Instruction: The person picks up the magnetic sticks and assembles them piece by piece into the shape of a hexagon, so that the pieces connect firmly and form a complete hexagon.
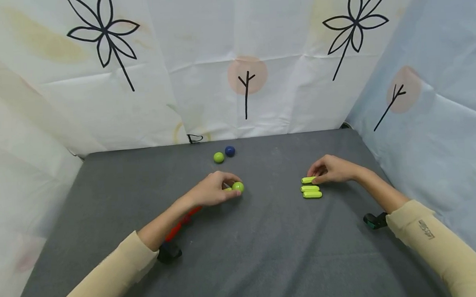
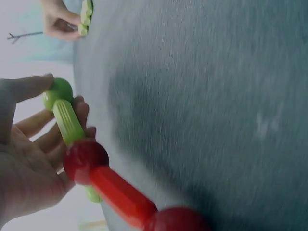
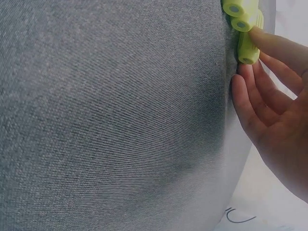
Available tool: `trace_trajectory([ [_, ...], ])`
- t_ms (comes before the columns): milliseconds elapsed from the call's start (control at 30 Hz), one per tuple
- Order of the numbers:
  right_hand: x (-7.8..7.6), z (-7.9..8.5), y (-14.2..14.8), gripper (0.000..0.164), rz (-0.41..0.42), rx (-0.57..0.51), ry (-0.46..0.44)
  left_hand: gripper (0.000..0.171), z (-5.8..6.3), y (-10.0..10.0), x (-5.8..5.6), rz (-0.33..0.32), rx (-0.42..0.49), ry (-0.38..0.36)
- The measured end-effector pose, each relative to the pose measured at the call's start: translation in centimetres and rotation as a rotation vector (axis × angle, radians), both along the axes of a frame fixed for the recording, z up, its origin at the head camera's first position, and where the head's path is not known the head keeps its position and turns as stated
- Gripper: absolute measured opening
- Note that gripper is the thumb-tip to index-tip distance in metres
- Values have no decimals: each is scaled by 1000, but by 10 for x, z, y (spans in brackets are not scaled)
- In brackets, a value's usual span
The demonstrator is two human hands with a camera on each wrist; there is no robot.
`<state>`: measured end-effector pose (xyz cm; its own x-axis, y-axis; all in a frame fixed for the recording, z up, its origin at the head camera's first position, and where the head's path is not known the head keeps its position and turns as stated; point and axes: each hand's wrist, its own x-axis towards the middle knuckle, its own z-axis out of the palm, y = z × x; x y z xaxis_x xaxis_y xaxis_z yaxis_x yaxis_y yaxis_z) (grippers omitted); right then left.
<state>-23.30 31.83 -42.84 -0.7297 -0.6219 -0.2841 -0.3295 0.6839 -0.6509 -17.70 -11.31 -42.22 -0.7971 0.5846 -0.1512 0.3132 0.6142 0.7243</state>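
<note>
My left hand (image 1: 212, 190) grips a joined chain of toy balls and rods above the cloth. At its tip a green ball (image 2: 58, 93) lies between the thumb and fingers, followed by a green rod (image 2: 68, 121). A red ball (image 2: 85, 161) comes after that, then a red rod (image 2: 122, 196) running to another red ball (image 2: 178, 220). Part of a further green rod (image 2: 92, 194) shows behind the chain. At the right, my right hand (image 1: 333, 168) pinches a yellow-green rod (image 3: 247, 49) between thumb and fingers. Two similar rods (image 1: 310, 192) lie side by side just in front of it.
Toward the back of the grey cloth table (image 1: 259, 246) sit a loose green ball (image 1: 218, 157) and a dark blue ball (image 1: 230, 151). White printed sheets (image 1: 200, 43) hang around the back and sides.
</note>
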Motion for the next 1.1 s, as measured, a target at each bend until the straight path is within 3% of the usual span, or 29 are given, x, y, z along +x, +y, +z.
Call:
trace_trajectory([
  [267,-1,4,-7,15,11,32,75,36,-2,15,23,136,-86,37],
  [400,0,9,-20,17,-13,-30,104,36,-2,21,28,169,-82,12],
  [700,22,17,-82,23,37,-232,22,31,-2,23,29,118,42,-23],
  [900,33,11,-119,21,95,-273,6,30,-7,21,28,103,122,-16],
  [1100,36,6,-135,20,119,-321,-13,30,-9,19,28,125,152,-1],
])
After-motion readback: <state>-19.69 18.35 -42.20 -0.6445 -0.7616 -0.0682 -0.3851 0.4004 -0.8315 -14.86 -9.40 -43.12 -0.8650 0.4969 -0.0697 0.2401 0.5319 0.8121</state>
